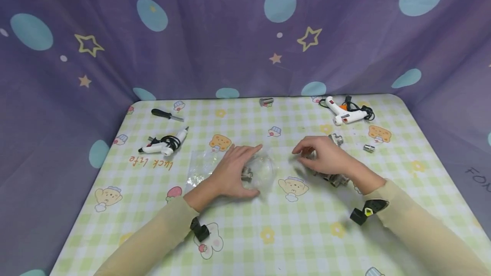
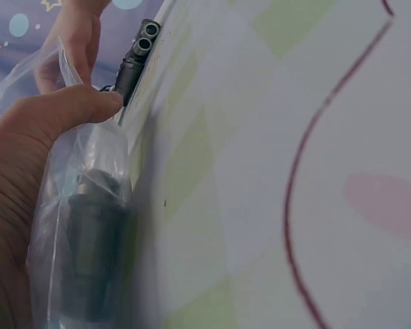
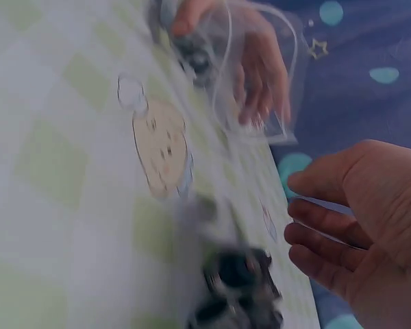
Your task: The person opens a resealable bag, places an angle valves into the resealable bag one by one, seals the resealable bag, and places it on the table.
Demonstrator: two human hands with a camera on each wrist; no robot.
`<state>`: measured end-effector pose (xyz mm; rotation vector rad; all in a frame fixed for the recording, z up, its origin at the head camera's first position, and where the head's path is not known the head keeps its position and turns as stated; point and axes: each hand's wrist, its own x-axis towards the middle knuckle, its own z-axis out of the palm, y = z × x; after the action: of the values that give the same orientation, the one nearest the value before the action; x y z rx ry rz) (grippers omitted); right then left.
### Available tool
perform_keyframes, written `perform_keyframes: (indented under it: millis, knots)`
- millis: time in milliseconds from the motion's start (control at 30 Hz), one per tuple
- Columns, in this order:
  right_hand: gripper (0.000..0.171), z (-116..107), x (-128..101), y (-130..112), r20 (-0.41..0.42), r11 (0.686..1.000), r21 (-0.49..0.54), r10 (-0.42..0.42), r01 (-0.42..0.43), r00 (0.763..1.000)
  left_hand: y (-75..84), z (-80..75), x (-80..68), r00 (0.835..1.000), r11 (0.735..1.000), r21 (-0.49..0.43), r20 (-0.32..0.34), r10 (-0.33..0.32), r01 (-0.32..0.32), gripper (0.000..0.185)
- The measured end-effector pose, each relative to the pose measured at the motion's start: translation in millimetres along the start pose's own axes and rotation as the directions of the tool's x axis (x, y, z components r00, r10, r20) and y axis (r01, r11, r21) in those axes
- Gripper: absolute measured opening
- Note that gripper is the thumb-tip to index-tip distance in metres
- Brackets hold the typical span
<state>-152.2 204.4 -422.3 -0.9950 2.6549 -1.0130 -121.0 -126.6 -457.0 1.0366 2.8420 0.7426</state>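
A clear plastic bag (image 1: 197, 168) lies at the middle of the table, its mouth toward the right. Over it my left hand (image 1: 231, 173) is spread, thumb and fingers wide apart against the plastic. A metal fitting (image 2: 89, 253) shows inside the bag in the left wrist view, below the thumb. My right hand (image 1: 325, 155) hovers to the right of the bag with fingers loosely bent and nothing between them. Several metal pipe fittings (image 1: 338, 180) lie beneath and beside it. In the right wrist view, those fittings (image 3: 240, 295) sit below the fingertips.
A small metal cylinder (image 1: 369, 148) lies farther right. At the back are another metal piece (image 1: 266, 102) and a white glue gun (image 1: 347, 115) with its cord. On the left lie a second glue gun (image 1: 165, 145) and a black-handled screwdriver (image 1: 162, 114). A purple curtain (image 1: 215, 54) hangs behind.
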Motion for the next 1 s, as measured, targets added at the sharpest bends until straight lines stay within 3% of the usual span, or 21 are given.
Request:
perform_keyframes:
  millis: [200, 400, 700, 1000]
  knots:
    - [0.025, -18, -15, 10, 0.059, 0.994, -0.1, 0.036, -0.03, 0.998, -1.5, -0.9, -2.0, 1.0, 1.0, -0.026, -0.015, 0.0, 0.0, 0.123]
    - [0.03, -23, -24, 17, 0.091, 0.987, -0.159, -0.019, 0.034, 0.996, -0.6, -1.5, -3.7, 1.0, 0.999, -0.044, -0.025, -0.012, 0.011, 0.12]
    - [0.058, -20, -26, 19, 0.164, 0.981, -0.193, 0.022, 0.01, 0.986, -0.4, -3.3, -4.1, 1.0, 0.999, -0.046, -0.021, -0.016, 0.015, 0.12]
    - [0.054, -16, -24, 22, 0.199, 0.975, -0.22, 0.046, -0.001, 0.979, -0.9, -3.9, -3.7, 1.0, 0.998, -0.058, -0.015, -0.009, 0.009, 0.12]
